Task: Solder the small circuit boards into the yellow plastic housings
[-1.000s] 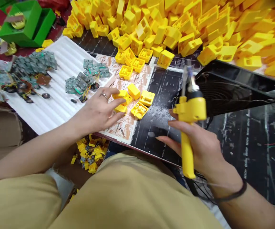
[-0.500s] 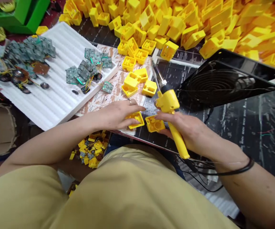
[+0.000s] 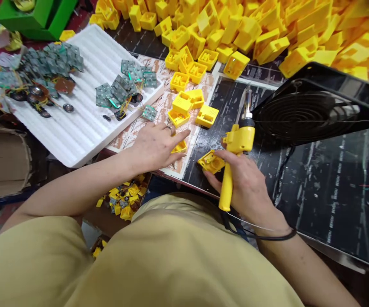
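Note:
My right hand (image 3: 246,187) is closed round the yellow handle of a soldering iron (image 3: 235,149), whose tip points away from me, and its fingers also touch a small yellow plastic housing (image 3: 210,162) on the black mat. Lying over a second yellow housing (image 3: 179,148) at the near table edge, my left hand (image 3: 154,147) wears a ring and has its fingers curled on that part. A few more loose yellow housings (image 3: 187,106) sit just beyond the hands.
A big heap of yellow housings (image 3: 251,30) fills the far side. A black fan (image 3: 312,111) stands at right. A white corrugated sheet (image 3: 82,123) carries small circuit boards (image 3: 120,89) and speakers. Green boxes (image 3: 33,17) sit far left; a cardboard box (image 3: 1,162) below.
The left hand pulled a housing from the cluster toward the near edge. The right hand lowered the soldering iron and came to rest on a second housing; the iron's tip has swung upright again.

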The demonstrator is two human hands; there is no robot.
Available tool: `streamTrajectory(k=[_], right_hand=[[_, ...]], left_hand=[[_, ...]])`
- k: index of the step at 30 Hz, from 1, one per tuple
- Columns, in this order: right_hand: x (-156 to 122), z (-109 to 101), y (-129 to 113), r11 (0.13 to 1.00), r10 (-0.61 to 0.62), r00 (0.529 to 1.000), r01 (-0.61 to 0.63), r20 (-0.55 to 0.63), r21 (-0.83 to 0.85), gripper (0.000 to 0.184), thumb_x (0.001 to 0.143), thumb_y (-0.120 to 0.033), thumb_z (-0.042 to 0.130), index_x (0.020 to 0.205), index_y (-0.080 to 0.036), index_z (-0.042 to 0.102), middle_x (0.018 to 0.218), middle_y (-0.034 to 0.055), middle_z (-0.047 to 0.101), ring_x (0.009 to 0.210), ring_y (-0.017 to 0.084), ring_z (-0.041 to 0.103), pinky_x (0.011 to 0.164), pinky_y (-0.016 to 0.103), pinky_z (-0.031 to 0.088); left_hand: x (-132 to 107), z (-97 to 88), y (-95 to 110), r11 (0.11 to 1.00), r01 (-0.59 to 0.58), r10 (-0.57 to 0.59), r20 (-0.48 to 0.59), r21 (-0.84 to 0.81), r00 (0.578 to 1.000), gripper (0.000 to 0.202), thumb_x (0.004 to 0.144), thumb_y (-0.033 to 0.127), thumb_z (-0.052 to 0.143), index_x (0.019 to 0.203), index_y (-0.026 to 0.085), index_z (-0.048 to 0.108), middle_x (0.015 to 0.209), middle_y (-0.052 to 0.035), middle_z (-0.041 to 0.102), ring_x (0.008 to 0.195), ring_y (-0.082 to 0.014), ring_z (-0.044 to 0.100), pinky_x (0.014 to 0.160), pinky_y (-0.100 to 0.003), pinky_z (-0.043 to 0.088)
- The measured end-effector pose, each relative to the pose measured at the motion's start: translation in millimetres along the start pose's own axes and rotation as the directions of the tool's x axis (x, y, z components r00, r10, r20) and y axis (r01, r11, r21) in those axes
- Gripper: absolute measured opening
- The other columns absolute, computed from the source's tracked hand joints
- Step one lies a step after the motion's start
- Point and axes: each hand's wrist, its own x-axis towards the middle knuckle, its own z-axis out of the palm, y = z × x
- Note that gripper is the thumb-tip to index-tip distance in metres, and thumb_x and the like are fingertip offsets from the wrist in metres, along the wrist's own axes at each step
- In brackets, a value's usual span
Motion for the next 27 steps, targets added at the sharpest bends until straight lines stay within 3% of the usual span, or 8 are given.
streamTrajectory(k=[4, 7, 11, 14, 17, 19, 22, 27], right_hand=[[-6.8, -7.1, 9.9, 0.994, -0.053, 0.999, 0.052, 0.0, 0.095, 0.051, 0.093, -0.03, 0.069, 0.137, -0.021, 0.045, 0.104, 0.0084, 0.068, 0.085, 0.025, 0.07, 0.072, 0.037, 0.057], [-10.7, -7.7, 13.9, 0.989, -0.07, 0.997, 0.071, -0.008, 0.133, 0.05, 0.092, -0.025, 0.07, 0.136, -0.023, 0.047, 0.104, 0.0077, 0.069, 0.085, 0.024, 0.071, 0.07, 0.036, 0.059], [-11.7, -5.0, 13.9, 0.978, -0.08, 0.997, 0.08, -0.005, 0.191, 0.053, 0.091, -0.021, 0.07, 0.138, -0.025, 0.046, 0.116, 0.0094, 0.069, 0.097, 0.025, 0.072, 0.076, 0.037, 0.063], [-11.1, -7.7, 15.8, 0.973, -0.093, 0.996, 0.09, 0.004, 0.211, 0.055, 0.09, -0.025, 0.074, 0.137, -0.024, 0.047, 0.117, 0.0098, 0.069, 0.106, 0.028, 0.071, 0.083, 0.042, 0.063], [-10.2, -12.6, 19.1, 0.975, -0.084, 0.996, 0.086, -0.018, 0.207, 0.056, 0.087, -0.029, 0.077, 0.135, -0.02, 0.049, 0.121, 0.0148, 0.067, 0.113, 0.032, 0.068, 0.087, 0.046, 0.062], [-8.7, -14.1, 20.3, 0.975, -0.08, 0.996, 0.086, -0.038, 0.206, 0.057, 0.087, -0.029, 0.077, 0.135, -0.019, 0.049, 0.122, 0.0167, 0.067, 0.113, 0.033, 0.068, 0.084, 0.045, 0.062], [-5.3, -12.7, 20.2, 0.968, -0.112, 0.992, 0.121, -0.051, 0.219, 0.059, 0.088, -0.03, 0.076, 0.139, -0.022, 0.046, 0.123, 0.0149, 0.067, 0.112, 0.032, 0.069, 0.085, 0.046, 0.061], [3.8, -7.9, 17.5, 0.97, -0.136, 0.989, 0.143, -0.052, 0.198, 0.064, 0.088, -0.036, 0.077, 0.14, -0.022, 0.044, 0.123, 0.0156, 0.066, 0.109, 0.032, 0.068, 0.085, 0.046, 0.059]], left_hand=[[0.0, 3.7, 8.6, 0.994, 0.106, -0.106, 0.065, 0.004, 0.992, 0.073, 0.096, 0.072, 0.037, 0.146, 0.021, 0.052, 0.116, -0.017, 0.072, 0.101, -0.035, 0.07, 0.072, -0.039, 0.05], [0.8, 9.4, 19.2, 0.994, 0.107, -0.103, 0.097, -0.036, 0.99, 0.07, 0.101, 0.063, 0.032, 0.15, 0.015, 0.046, 0.117, -0.0161, 0.072, 0.099, -0.0316, 0.07, 0.07, -0.037, 0.049], [6.1, 8.3, 23.2, 0.992, 0.096, -0.092, 0.043, -0.082, 0.995, 0.063, 0.104, 0.054, 0.028, 0.147, 0.013, 0.048, 0.11, -0.0143, 0.073, 0.095, -0.028, 0.07, 0.068, -0.037, 0.048], [6.5, -5.3, -5.8, 0.964, 0.257, -0.263, -0.097, -0.075, 0.96, 0.057, 0.103, 0.052, 0.032, 0.14, 0.017, 0.058, 0.112, -0.0123, 0.072, 0.104, -0.0296, 0.063, 0.083, -0.044, 0.048], [2.1, -16.4, -55.9, 0.901, 0.423, -0.431, -0.273, -0.092, 0.86, 0.051, 0.101, 0.053, 0.037, 0.134, 0.023, 0.062, 0.13, -0.0039, 0.066, 0.131, -0.034, 0.041, 0.11, -0.061, 0.028], [0.4, -15.3, -85.1, 0.902, 0.417, -0.432, -0.273, -0.113, 0.86, 0.049, 0.099, 0.057, 0.038, 0.132, 0.029, 0.062, 0.133, 0.0057, 0.063, 0.139, -0.0339, 0.027, 0.116, -0.066, 0.013], [2.8, -5.3, -108.5, 0.907, 0.407, -0.422, -0.214, -0.111, 0.881, 0.05, 0.1, 0.057, 0.031, 0.125, 0.032, 0.066, 0.138, 0.0116, 0.059, 0.144, -0.0299, 0.02, 0.118, -0.067, 0.006], [4.8, -9.8, -115.1, 0.907, 0.36, -0.406, -0.227, -0.217, 0.885, 0.058, 0.101, 0.058, 0.024, 0.125, 0.026, 0.066, 0.14, 0.0042, 0.063, 0.138, -0.0267, 0.04, 0.114, -0.064, 0.026]])
